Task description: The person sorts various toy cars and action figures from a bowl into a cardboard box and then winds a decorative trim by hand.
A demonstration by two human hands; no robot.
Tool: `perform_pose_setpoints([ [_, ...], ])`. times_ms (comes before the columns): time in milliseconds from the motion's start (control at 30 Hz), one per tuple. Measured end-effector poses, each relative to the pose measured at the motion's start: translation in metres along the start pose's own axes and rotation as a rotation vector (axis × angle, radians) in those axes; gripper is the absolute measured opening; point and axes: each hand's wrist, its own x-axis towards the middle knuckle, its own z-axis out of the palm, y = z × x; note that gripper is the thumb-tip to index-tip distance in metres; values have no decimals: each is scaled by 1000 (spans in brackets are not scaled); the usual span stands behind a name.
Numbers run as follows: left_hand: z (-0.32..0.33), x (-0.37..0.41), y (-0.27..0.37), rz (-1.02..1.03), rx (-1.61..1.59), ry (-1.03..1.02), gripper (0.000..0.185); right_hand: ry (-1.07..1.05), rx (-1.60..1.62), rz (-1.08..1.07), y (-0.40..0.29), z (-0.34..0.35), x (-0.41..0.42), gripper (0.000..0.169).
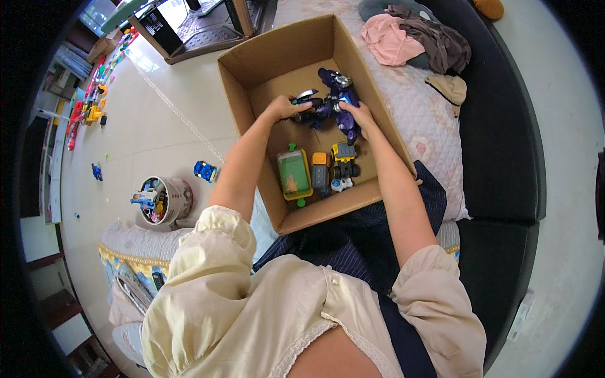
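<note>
A deep cardboard box (290,33) stands open in front of me, tilted across the view. Inside it, my left hand (284,108) grips the wheeled left end of a dark purple toy robot figure or vehicle (347,124). My right hand (360,115) holds the same purple toy by its right side, thumb on top. Below my hands lie a green toy case with a yellow rim (294,175), an orange and grey toy truck (320,172), a yellow and grey toy truck (345,152) and a small white and blue toy (341,184).
A round bucket of toys (182,201) and a blue toy car (204,171) are on the tiled floor at left. More toys, including a yellow toy vehicle (93,113), line the far left. Right of the box are a quilted sofa cover (416,127) and clothes (387,42).
</note>
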Motion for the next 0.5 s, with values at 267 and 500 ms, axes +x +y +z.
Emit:
perform_pose_setpoints([
  [267, 57, 29, -34, -165, -35, 322, 68, 82, -377, -165, 44, -3, 35, 74],
  [500, 62, 29, -14, -364, 9, 307, 60, 207, -465, -233, 57, -4, 43, 60],
])
